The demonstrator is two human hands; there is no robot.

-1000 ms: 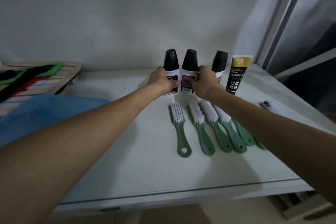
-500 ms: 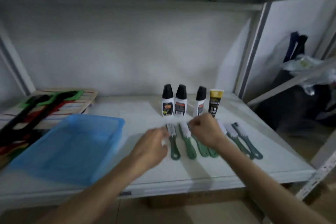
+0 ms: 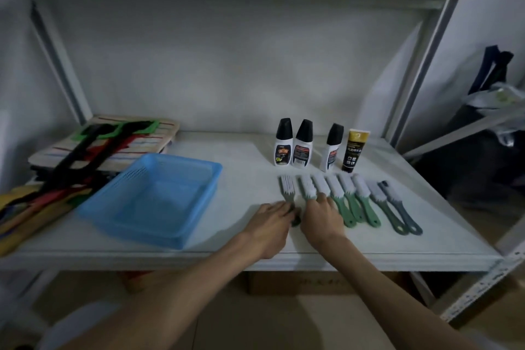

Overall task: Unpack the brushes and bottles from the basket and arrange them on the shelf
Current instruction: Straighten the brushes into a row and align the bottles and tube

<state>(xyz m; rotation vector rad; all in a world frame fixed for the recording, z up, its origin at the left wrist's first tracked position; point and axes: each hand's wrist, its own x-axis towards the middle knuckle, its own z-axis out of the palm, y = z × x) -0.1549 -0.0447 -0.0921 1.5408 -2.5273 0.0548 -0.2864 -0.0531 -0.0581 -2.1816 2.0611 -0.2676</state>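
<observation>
Both our hands lie low on the shelf (image 3: 255, 260) near its front edge, side by side and almost touching. Our left hand (image 3: 270, 224) rests palm down with its fingers reaching onto the handle of the leftmost brush (image 3: 287, 189); that brush is blurred, and we cannot tell whether the fingers grip the handle or only press on it. Our right hand (image 3: 322, 219) is spread flat, its fingertips (image 3: 319, 198) over the handles of the next two brushes (image 3: 308, 187), not closed around anything we can make out.

Rightward from our hands runs the row of brushes, white bristles toward the back wall and handles toward us: three light green ones (image 3: 352, 202) close together, then two darker, greyish ones (image 3: 397, 213) at the far end, their handle loops just beside each other.

Behind the row stand three white bottles with black caps (image 3: 304, 148), two close together and the third a little apart, with a black and gold tube (image 3: 353, 150) upright just to the right of it.

To the left of our hands sits the blue basket (image 3: 122, 202), nothing showing inside it. Beyond it, at the shelf's left end, lies a striped mat (image 3: 153, 142) with black, red and green straps (image 3: 85, 156) over it.
</observation>
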